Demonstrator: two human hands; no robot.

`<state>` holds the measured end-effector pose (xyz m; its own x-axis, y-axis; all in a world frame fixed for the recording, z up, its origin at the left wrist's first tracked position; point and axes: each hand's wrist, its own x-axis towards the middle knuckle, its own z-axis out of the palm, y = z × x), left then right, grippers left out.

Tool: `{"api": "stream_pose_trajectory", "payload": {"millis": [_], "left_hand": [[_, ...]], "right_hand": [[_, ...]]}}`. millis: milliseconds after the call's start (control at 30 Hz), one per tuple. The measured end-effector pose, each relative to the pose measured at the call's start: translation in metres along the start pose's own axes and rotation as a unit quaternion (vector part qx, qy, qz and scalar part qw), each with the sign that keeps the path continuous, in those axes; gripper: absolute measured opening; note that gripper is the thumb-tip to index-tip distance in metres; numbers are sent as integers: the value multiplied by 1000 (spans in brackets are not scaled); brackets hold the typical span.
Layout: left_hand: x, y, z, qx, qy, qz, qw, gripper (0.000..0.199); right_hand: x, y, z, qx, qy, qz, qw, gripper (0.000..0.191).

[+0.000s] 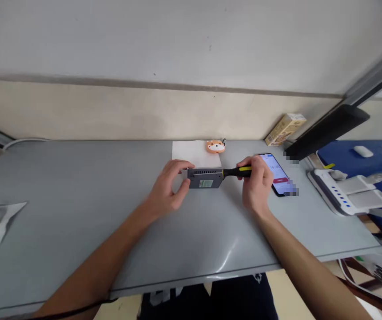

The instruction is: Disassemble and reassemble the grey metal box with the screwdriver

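A small grey box-shaped device (196, 183) with vent slots and a pale label stands on the table in front of me. My left hand (171, 184) grips its left end between thumb and fingers. In my right hand (256, 181) is a black and yellow screwdriver (236, 172), held level and pointing left. Its front end meets the right side of the device; the tip itself cannot be made out. Behind the device lies a white sheet of paper (191, 153).
An orange animal-faced case (215, 146) sits at the paper's back corner. Right of my right hand lies a lit phone (276, 173). Farther right are a carton (284, 129), a black post (331, 131) and a white power strip (331, 191) with plugs. A white-edged item (2, 226) lies far left.
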<state>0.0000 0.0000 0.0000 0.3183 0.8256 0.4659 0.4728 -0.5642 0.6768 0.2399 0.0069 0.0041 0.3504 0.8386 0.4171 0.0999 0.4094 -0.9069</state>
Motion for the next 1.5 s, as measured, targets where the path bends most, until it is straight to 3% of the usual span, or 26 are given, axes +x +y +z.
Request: {"api": "stream_pose_trajectory", "payload": {"millis": [100,367,800,933,1267,1500], "left_hand": [[1,2,-1,24,18,59,998,31],[3,-3,1,53,30,86,994,30],[4,-1,0,73,20,80,994,24],[4,0,0,74,22,87,993,26],[5,1,-2,88,26,78,993,20],[6,1,-2,88,32,91,991,24]], "right_hand": [[-3,-1,2,-5,-13,-11,1000,44],[-1,4,0,13,-7,-15,1000,44],[1,4,-1,-24,-16,-33,999,45],[-1,0,1,-28,-32,-23,999,44],[1,7,0,11,-8,16,1000,45],[1,-2,-1,-35,-21,-37,998,45]]}}
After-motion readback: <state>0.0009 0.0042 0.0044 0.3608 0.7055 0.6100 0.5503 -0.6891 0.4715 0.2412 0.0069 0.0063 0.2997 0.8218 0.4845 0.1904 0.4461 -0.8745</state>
